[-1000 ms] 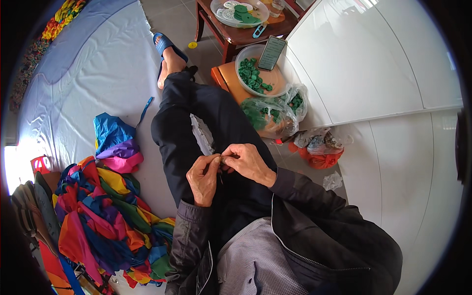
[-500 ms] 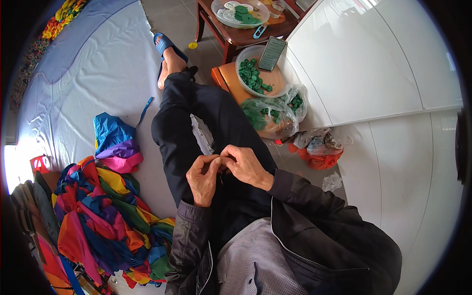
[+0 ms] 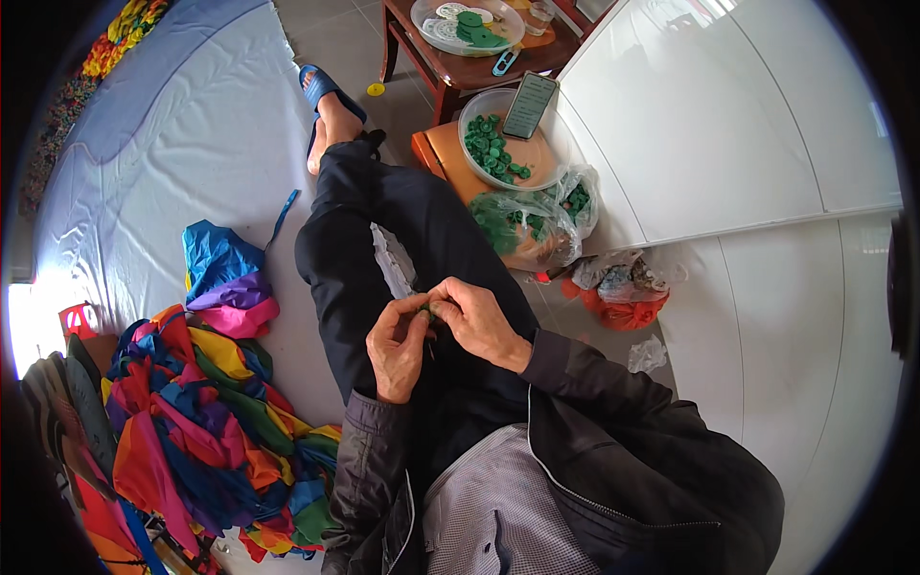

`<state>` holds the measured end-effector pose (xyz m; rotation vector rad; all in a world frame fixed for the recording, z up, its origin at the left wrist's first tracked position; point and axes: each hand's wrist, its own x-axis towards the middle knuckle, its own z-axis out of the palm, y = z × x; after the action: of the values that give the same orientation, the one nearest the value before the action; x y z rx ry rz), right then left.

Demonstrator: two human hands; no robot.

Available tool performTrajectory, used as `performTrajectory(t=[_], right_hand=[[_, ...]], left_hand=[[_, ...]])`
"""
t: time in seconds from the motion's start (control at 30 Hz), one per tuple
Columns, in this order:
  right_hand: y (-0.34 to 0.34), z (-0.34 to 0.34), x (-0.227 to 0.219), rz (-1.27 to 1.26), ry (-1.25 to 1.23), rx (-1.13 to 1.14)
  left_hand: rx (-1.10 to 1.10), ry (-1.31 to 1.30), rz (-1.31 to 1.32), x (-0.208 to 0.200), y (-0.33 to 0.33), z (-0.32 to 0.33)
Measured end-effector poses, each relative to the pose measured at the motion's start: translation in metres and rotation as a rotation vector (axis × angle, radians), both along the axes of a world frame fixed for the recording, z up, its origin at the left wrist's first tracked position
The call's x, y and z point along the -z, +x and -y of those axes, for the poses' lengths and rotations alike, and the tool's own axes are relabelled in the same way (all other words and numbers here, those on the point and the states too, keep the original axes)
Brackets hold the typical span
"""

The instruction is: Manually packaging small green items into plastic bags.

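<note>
My left hand (image 3: 394, 353) and my right hand (image 3: 476, 324) meet over my lap, thumbs and forefingers pinched together. Between their tips a little of a small green piece (image 3: 430, 309) shows; the fingers cover the rest, so its kind is unclear. Just beyond the fingertips, a whitish strip with a ragged edge (image 3: 391, 261) lies across my dark trousers. To the right of my legs, a round clear tub (image 3: 548, 168) contains small round green pieces (image 3: 487, 149). Beside it is a clear plastic bag (image 3: 522, 230) with more green pieces.
A phone (image 3: 530, 105) leans on the tub. Behind, a wooden chair (image 3: 450, 72) bears a bowl (image 3: 422, 38) of green and white discs. Colourful fabric (image 3: 211, 422) is heaped on the left, near a blue, purple and pink cloth bundle (image 3: 225, 273). A white panel (image 3: 709, 125) stands right.
The fingertips have shifted slightly, and a bit of the green piece now shows between them. Everything else looks the same.
</note>
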<state>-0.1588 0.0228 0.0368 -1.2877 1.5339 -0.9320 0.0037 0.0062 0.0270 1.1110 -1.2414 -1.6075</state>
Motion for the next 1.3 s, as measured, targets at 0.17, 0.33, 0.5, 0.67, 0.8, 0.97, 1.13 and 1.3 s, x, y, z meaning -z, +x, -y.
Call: performTrajectory(t=[0.17, 0.33, 0.5, 0.67, 0.8, 0.97, 1.13, 1.3], right_hand=[[0.008, 0.003, 0.001, -0.183, -0.342, -0.005], [0.008, 0.005, -0.004, -0.334, -0.458, -0.057], [0.009, 0.006, -0.007, -0.425, -0.544, -0.087], [0.011, 0.008, -0.008, -0.494, -0.596, -0.102], [0.012, 0.007, -0.008, -0.512, -0.615, -0.103], [0.012, 0.007, -0.007, -0.515, -0.622, -0.103], [0.012, 0.008, -0.005, -0.503, -0.626, -0.098], [0.011, 0.009, -0.006, -0.479, -0.621, -0.083]], left_hand=[[0.000, 0.229, -0.279, 0.003, 0.002, 0.004], [0.083, 0.476, -0.507, 0.015, 0.009, 0.005], [0.008, 0.445, -0.550, 0.021, 0.009, 0.005], [-0.048, 0.406, -0.569, 0.021, 0.007, 0.004], [-0.088, 0.363, -0.546, 0.022, 0.006, 0.004], [-0.096, 0.325, -0.490, 0.023, 0.007, 0.004], [-0.067, 0.451, -0.548, 0.018, 0.006, 0.006], [0.048, 0.491, -0.581, 0.021, 0.008, 0.005]])
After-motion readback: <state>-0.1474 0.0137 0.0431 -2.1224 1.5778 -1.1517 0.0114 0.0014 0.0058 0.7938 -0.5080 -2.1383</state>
